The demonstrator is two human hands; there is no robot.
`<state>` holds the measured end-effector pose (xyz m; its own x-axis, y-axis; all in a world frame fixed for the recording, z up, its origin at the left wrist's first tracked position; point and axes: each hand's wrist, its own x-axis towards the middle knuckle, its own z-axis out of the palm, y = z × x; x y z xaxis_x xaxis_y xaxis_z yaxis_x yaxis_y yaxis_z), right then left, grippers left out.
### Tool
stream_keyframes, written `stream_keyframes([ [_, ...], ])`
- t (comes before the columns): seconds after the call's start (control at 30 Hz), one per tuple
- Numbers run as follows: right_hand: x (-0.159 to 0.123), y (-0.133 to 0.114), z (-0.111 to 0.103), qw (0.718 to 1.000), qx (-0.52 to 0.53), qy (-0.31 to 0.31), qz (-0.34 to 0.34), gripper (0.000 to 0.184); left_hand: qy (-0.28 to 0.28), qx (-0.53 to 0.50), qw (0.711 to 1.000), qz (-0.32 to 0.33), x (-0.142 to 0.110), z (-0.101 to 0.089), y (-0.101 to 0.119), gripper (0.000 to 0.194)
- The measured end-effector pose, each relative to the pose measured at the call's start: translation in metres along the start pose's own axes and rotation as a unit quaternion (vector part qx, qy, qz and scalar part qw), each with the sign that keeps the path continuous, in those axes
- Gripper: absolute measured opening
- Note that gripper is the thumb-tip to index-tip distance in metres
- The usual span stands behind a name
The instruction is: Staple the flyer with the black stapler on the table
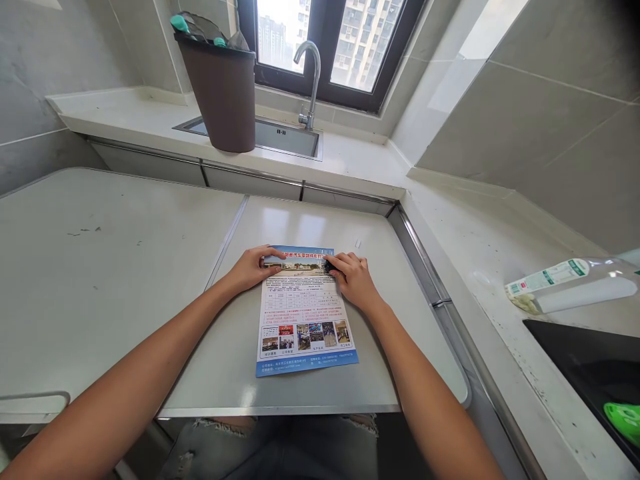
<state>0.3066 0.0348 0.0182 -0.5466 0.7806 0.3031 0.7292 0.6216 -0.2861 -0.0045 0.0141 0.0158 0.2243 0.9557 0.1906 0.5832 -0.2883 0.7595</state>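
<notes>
A printed flyer [305, 303] lies flat on the white folding table, with a blue band at its foot, a building photo near its top, and rows of text and small pictures. My left hand [254, 268] grips its upper left edge, thumb and forefinger resting on the paper. At the upper right corner, my right hand [354, 277] is closed around a small black object [328, 266], pressed against the sheet. The fingers cover most of that object, so its kind cannot be made out.
The white table [125, 267] has a seam left of the flyer. Behind it, a brown bin [220, 97] stands at the sink [295, 140], beside a faucet [314, 80]. On the right counter lie a clear plastic bottle [575, 287] and a green object [623, 421] on a black surface.
</notes>
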Motion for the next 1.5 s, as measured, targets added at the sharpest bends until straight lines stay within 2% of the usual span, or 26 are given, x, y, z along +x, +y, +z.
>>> stream_keyframes([
  [0.33, 0.0, -0.007, -0.002, 1.0, -0.028, -0.007, 0.005, 0.038, -0.002, -0.013, 1.0, -0.008, -0.001, 0.001, -0.001, 0.033],
  [0.77, 0.002, -0.027, 0.009, 0.987, -0.156, -0.029, 0.027, 0.034, 0.008, 0.001, 1.0, -0.003, 0.0, 0.001, -0.002, 0.031],
  [0.87, -0.001, -0.022, 0.002, 0.99, -0.135, -0.027, 0.009, 0.038, 0.011, 0.018, 1.0, 0.006, 0.0, 0.002, -0.002, 0.029],
  [0.97, -0.004, -0.008, -0.009, 0.997, -0.075, -0.024, 0.008, 0.049, 0.026, 0.048, 0.998, 0.02, 0.0, 0.004, -0.004, 0.026],
  [1.03, -0.005, 0.003, -0.014, 0.998, -0.048, -0.021, 0.029, 0.053, 0.031, 0.077, 0.996, 0.04, 0.002, 0.006, -0.006, 0.026],
  [1.2, -0.003, 0.02, -0.015, 0.993, -0.05, 0.017, 0.102, 0.049, 0.024, 0.131, 0.989, 0.068, 0.005, 0.009, -0.017, 0.026],
  [1.37, -0.002, 0.029, -0.013, 0.975, -0.048, 0.048, 0.21, 0.029, 0.056, 0.161, 0.985, 0.038, 0.005, 0.01, -0.021, 0.025],
  [1.5, -0.004, 0.03, -0.014, 0.965, -0.058, 0.057, 0.251, 0.017, 0.038, 0.176, 0.983, 0.021, 0.004, 0.009, -0.02, 0.016],
])
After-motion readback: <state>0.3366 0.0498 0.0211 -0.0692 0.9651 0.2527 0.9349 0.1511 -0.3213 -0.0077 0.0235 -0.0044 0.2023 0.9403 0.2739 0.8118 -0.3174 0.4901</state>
